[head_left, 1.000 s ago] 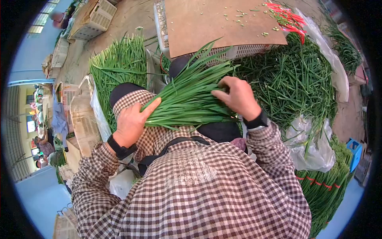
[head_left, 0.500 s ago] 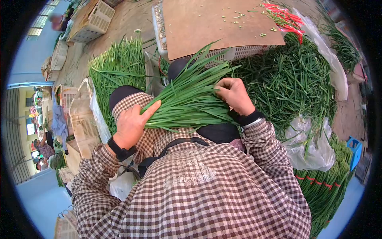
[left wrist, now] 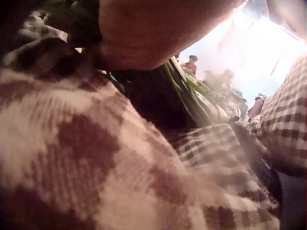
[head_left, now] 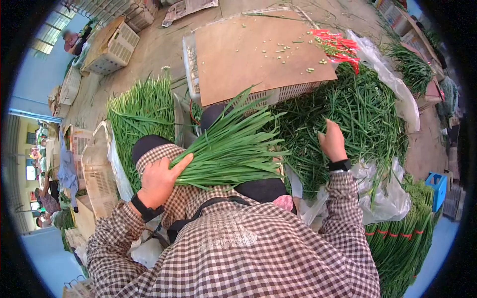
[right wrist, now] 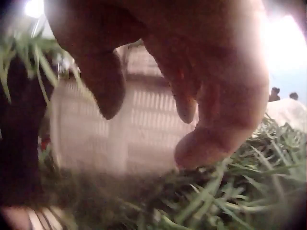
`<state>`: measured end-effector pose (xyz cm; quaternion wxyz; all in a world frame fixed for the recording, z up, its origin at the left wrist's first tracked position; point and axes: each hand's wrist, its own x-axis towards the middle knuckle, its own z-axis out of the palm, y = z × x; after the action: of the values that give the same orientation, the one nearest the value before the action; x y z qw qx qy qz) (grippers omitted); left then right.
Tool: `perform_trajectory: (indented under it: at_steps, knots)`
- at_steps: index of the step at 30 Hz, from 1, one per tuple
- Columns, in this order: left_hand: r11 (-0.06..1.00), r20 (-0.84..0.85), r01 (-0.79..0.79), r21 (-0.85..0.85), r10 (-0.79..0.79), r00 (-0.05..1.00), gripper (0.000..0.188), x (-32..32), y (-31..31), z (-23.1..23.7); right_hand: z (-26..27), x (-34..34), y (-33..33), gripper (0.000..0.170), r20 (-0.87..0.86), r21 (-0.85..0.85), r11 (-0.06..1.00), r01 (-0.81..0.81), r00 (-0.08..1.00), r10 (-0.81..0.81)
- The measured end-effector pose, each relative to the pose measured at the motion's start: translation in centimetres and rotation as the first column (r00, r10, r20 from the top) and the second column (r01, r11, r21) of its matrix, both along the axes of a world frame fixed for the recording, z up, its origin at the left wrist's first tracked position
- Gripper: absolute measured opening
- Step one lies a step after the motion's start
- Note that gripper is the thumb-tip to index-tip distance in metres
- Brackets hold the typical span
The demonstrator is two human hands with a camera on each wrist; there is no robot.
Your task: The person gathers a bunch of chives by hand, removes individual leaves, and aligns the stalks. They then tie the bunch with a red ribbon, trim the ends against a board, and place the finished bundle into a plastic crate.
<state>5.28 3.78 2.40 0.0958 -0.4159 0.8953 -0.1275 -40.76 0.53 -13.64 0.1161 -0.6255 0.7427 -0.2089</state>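
A bunch of green garlic chives [head_left: 233,156] lies across the person's lap, its leaf tips fanned towards the right. The left hand [head_left: 160,181] grips the bunch near its stem end, thumb along the top. In the left wrist view that hand [left wrist: 158,38] is close to the lens, with pale green stems [left wrist: 184,91] beyond it. Away from the bunch, the right hand [head_left: 333,141] hangs above a heap of loose leaves [head_left: 367,109]. The right wrist view shows its fingers [right wrist: 213,143] loosely bent, parted from the thumb, with nothing between them.
A brown board [head_left: 258,54] with cut bits covers a crate [right wrist: 148,115] ahead. Red ties [head_left: 338,47] lie at its right corner. More chives [head_left: 141,107] are stacked at left. Tied bundles [head_left: 402,253], a clear plastic bag [head_left: 387,193] and a blue stool [head_left: 436,191] are at right.
The right hand has left the leaf tips of the bunch and moved right, over the loose heap. The left hand keeps its grip. The head view has tilted up.
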Motion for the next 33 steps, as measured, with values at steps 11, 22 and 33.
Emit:
perform_trajectory:
  at_steps: [11, 22, 33]
  knots:
    - [0.957, 0.233, 0.28, -0.078, -0.256, 0.938, 0.015, -8.9, -4.1, 9.9, 16.2, 20.7, -2.6, 0.131, 0.488, -0.534, 0.495, -0.685, 0.228, 0.842]
    - [0.823, -0.074, 0.567, -0.028, -0.568, 0.82, 0.013, -11.5, -7.5, 7.1, 13.2, 18.3, 0.8, 0.044, 0.412, -0.208, 0.823, -0.529, 0.715, 0.564]
    - [0.893, -0.72, 0.45, -0.009, -0.318, 0.617, 0.027, -7.2, -18.1, 5.5, 15.0, 6.8, 5.3, 0.036, 0.307, -0.124, 0.922, -0.366, 0.87, 0.387]
